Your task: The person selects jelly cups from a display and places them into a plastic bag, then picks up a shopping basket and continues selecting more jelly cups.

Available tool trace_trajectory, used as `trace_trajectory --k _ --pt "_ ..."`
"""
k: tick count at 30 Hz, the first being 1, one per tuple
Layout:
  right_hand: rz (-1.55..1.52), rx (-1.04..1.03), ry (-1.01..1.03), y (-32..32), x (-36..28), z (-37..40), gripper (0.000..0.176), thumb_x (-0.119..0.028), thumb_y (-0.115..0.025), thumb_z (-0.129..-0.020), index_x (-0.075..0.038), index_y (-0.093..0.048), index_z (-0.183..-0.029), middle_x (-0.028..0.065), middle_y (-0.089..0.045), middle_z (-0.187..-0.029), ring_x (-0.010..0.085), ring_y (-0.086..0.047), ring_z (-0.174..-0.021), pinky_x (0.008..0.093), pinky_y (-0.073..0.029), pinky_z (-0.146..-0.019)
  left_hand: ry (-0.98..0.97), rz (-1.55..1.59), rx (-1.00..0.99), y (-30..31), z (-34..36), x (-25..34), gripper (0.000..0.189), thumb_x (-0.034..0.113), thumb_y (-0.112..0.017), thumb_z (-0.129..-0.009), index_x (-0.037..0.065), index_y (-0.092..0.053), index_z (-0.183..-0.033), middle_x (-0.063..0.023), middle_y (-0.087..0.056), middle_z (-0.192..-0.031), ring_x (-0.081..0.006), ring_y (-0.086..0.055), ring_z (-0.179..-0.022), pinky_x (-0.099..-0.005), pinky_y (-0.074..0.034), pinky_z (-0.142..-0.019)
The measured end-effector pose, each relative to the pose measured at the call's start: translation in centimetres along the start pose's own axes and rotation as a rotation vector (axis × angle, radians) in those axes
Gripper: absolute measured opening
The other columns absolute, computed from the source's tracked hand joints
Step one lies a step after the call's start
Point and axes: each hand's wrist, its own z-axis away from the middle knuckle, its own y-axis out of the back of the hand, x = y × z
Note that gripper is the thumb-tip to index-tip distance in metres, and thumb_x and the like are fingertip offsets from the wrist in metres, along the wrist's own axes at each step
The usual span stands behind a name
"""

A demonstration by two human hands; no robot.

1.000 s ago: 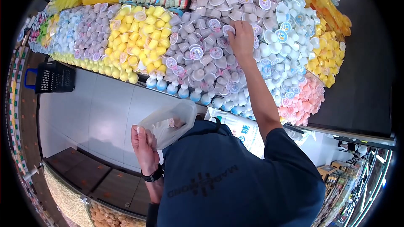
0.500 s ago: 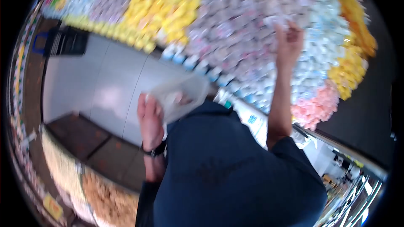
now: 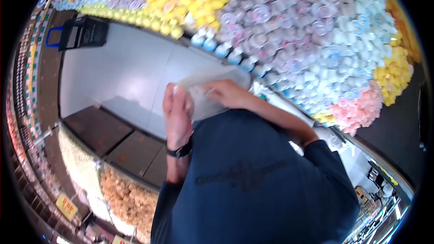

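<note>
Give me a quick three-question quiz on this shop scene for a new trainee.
1. True or false: the left hand grips the thin clear plastic bag.
2. Where is the right hand? A at the bag's mouth; B on the pink cups; C on a shelf label.
3. Fill in: the black plastic shopping basket stands on the pale ____.
Key: 1 true; 2 A; 3 floor.
</note>
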Motion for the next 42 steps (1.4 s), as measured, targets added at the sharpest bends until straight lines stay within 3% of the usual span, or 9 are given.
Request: trace_trajectory --k 8,10,11,12,14,16,19,25,42 --pt "0.082 -0.102 0.146 7.4 -4.7 2.7 0.027 -0.014 -0.064 -0.088 -0.005 -0.066 -0.114 0.0113 -0.069 -0.089 0.0244 -0.067 -0.080 0.0345 -0.053 -0.073 -0.072 0.096 -0.077 1.3 -0.3 -0.6 0.017 0.017 -0.044 -0.105 0.012 -0.043 -0.088 0.0083 -0.033 -0.059 -0.0006 -0.023 -0.046 -0.0208 -0.018 -0.041" --pt "0.169 0.039 0.109 11.2 -6.0 3.4 0.026 -0.017 -0.063 -0.090 -0.005 -0.065 -0.114 0.0084 -0.069 -0.091 0.0225 -0.067 -0.079 0.0341 -0.053 -0.073 -0.080 0.108 -0.073 1.4 -0.5 -0.5 0.018 0.017 -0.044 -0.105 0.012 -0.042 -0.088 0.0080 -0.032 -0.058 -0.0007 -0.022 -0.046 -0.0214 -0.017 -0.041" --pt "0.328 0.191 0.225 13.4 -6.1 3.3 0.025 -0.019 -0.064 -0.091 -0.006 -0.064 -0.113 0.0066 -0.069 -0.093 0.0182 -0.066 -0.077 0.0320 -0.052 -0.071 -0.086 0.112 -0.066 1.5 -0.5 -0.4 0.019 0.017 -0.043 -0.105 0.011 -0.041 -0.087 0.0078 -0.031 -0.058 -0.0009 -0.021 -0.045 -0.0220 -0.016 -0.041" --pt "0.153 0.333 0.085 15.5 -6.5 3.3 0.024 -0.021 -0.065 -0.092 -0.007 -0.066 -0.112 0.0053 -0.069 -0.090 0.0137 -0.066 -0.076 0.0294 -0.052 -0.069 -0.087 0.117 -0.070 1.7 -0.6 -0.4 0.019 0.017 -0.043 -0.105 0.011 -0.041 -0.087 0.0078 -0.031 -0.058 -0.0009 -0.021 -0.045 -0.0220 -0.016 -0.041" --pt "0.370 0.729 0.096 20.3 -6.8 2.8 0.021 -0.019 -0.068 -0.090 -0.006 -0.068 -0.107 0.0053 -0.069 -0.087 0.0111 -0.065 -0.075 0.0277 -0.052 -0.068 -0.084 0.128 -0.082 1.9 -0.8 -0.4 0.021 0.019 -0.043 -0.106 0.011 -0.042 -0.086 0.0067 -0.033 -0.059 -0.0018 -0.022 -0.047 -0.0219 -0.018 -0.043" --pt "0.467 1.138 0.158 24.1 -6.8 1.4 0.019 -0.016 -0.071 -0.086 -0.004 -0.069 -0.101 0.0070 -0.070 -0.086 0.0120 -0.066 -0.075 0.0274 -0.052 -0.067 -0.072 0.123 -0.063 1.8 -0.8 -0.2 0.021 0.019 -0.044 -0.106 0.011 -0.042 -0.086 0.0066 -0.033 -0.059 -0.0019 -0.023 -0.048 -0.0219 -0.019 -0.044" --pt "0.546 1.303 0.248 28.3 -4.7 -0.5 0.024 -0.016 -0.077 -0.076 -0.003 -0.068 -0.093 0.0104 -0.067 -0.085 0.0228 -0.065 -0.076 0.0351 -0.051 -0.069 -0.063 0.115 -0.021 1.8 -1.0 -0.5 0.020 0.018 -0.044 -0.105 0.011 -0.043 -0.087 0.0064 -0.034 -0.060 -0.0020 -0.024 -0.049 -0.0219 -0.020 -0.045" --pt "0.941 1.278 0.173 29.7 -2.0 -3.3 0.022 -0.014 -0.078 -0.071 -0.002 -0.064 -0.084 0.0137 -0.062 -0.081 0.0324 -0.061 -0.080 0.0437 -0.048 -0.073 -0.062 0.123 -0.014 2.3 -1.2 -0.3 0.019 0.017 -0.045 -0.105 0.011 -0.044 -0.087 0.0068 -0.034 -0.060 -0.0019 -0.025 -0.050 -0.0217 -0.021 -0.045" --pt "0.780 1.180 0.207 29.9 -2.1 -2.2 0.018 -0.006 -0.071 -0.074 -0.005 -0.055 -0.084 0.0140 -0.061 -0.080 0.0346 -0.059 -0.081 0.0450 -0.047 -0.073 -0.047 0.116 -0.066 0.9 -1.5 -0.7 0.018 0.018 -0.046 -0.105 0.012 -0.045 -0.087 0.0080 -0.035 -0.062 -0.0007 -0.025 -0.050 -0.0208 -0.019 -0.045"
